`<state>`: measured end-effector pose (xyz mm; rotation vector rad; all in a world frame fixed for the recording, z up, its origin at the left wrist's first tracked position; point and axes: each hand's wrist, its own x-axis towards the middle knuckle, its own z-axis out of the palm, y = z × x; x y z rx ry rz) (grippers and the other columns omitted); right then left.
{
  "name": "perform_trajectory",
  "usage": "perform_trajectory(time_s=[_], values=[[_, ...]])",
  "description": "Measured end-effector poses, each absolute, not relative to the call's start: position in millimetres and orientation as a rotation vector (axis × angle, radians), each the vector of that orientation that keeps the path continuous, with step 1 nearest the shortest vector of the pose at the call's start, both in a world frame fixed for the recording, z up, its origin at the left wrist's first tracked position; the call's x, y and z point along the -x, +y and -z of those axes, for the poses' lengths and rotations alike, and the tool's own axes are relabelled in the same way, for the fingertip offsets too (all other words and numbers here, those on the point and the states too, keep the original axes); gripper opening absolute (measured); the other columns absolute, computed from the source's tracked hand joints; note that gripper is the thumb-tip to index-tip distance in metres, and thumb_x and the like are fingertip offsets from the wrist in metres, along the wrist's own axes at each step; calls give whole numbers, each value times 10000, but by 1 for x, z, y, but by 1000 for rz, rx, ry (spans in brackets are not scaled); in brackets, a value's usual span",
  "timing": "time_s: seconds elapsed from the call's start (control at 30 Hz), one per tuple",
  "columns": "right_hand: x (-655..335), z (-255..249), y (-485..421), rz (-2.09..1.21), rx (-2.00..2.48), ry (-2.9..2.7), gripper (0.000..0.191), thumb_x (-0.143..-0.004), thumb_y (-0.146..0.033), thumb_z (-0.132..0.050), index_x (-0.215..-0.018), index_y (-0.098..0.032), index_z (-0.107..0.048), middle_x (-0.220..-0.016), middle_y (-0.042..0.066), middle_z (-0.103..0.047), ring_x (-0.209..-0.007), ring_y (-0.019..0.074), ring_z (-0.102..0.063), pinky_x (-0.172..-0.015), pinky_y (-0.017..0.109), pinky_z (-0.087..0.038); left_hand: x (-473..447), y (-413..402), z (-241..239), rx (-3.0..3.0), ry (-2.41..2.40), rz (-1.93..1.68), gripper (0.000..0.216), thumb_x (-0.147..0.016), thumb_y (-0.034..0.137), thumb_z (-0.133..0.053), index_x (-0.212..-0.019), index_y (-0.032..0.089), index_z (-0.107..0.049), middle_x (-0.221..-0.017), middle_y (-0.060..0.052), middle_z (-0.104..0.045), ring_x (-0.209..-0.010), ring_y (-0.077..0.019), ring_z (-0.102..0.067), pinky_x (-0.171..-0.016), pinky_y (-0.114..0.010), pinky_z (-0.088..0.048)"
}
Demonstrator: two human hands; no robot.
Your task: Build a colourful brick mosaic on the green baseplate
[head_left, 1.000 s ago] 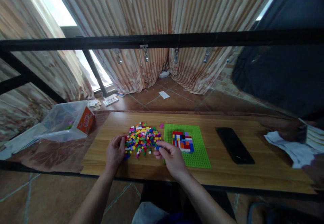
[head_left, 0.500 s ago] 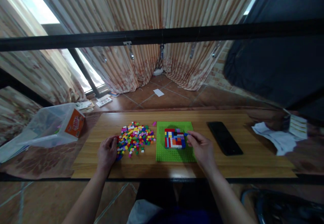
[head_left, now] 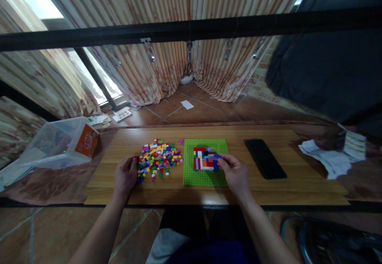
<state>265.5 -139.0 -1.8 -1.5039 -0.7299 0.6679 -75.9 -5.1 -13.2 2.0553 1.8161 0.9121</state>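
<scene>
A green baseplate [head_left: 203,176] lies on the wooden table [head_left: 268,188], with a patch of red, white, blue and orange bricks [head_left: 203,159] built on its upper middle. My right hand [head_left: 234,172] pinches a small blue brick [head_left: 217,156] against the right edge of that patch. To the left of the plate lies a loose pile of small coloured bricks [head_left: 156,160]. My left hand [head_left: 127,174] rests at the pile's lower left edge, fingers curled on the bricks there.
A black phone [head_left: 265,158] lies right of the baseplate. Crumpled white paper [head_left: 326,160] sits at the far right. A clear plastic box with an orange label [head_left: 59,142] stands at the left. A black metal bar [head_left: 191,29] crosses the view above.
My right hand carried a blue brick from the pile across to the right side of the built patch on the baseplate. My left hand stayed by the pile.
</scene>
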Motion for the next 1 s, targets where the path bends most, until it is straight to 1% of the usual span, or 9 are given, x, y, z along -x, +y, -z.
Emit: perform_trajectory(time_s=[0.13, 0.27, 0.47, 0.63, 0.87, 1.0], values=[[-257, 2, -141, -600, 1541, -863, 249, -778, -411, -663, -917, -217, -735, -932, 63, -736, -845, 211, -665, -796, 371, -518, 75, -5, 14, -2041, 1817, -921, 383, -879, 416, -403, -954, 189, -702, -955, -84, -716, -912, -228, -639, -846, -346, -497], [-254, 1, -140, -490, 1550, -992, 192, -809, -370, -634, -894, -233, -738, -958, 57, -707, -893, 206, -644, -810, 357, -500, 76, -5, 15, -2045, 1800, -935, 384, -880, 422, -407, -960, 188, -701, -966, -85, -714, -922, -229, -639, -860, -349, -494], [-268, 0, -137, -353, 1653, -1102, 211, -828, -367, -611, -911, -220, -739, -931, 69, -684, -869, 207, -621, -801, 359, -482, 76, -6, 17, -2050, 1790, -951, 365, -886, 410, -412, -950, 185, -693, -967, -80, -710, -934, -221, -634, -877, -346, -490], [-274, 2, -129, -331, 1686, -1143, 233, -841, -363, -587, -920, -206, -741, -933, 78, -683, -879, 208, -618, -823, 363, -473, 77, -4, 19, -2049, 1798, -964, 370, -884, 415, -414, -945, 182, -695, -956, -84, -709, -917, -221, -635, -859, -339, -492], [-276, 8, -115, -315, 1712, -1122, 221, -803, -383, -611, -886, -242, -760, -939, 63, -640, -915, 214, -593, -874, 389, -454, 76, -4, 17, -2059, 1811, -948, 366, -880, 403, -421, -945, 172, -697, -944, -88, -712, -902, -222, -641, -836, -335, -497], [-282, 13, -109, -403, 1675, -1098, 193, -759, -389, -642, -843, -264, -762, -941, 48, -630, -923, 213, -589, -875, 393, -454, 76, -5, 16, -2061, 1812, -937, 359, -874, 404, -434, -951, 176, -700, -939, -86, -713, -887, -221, -643, -825, -335, -499]])
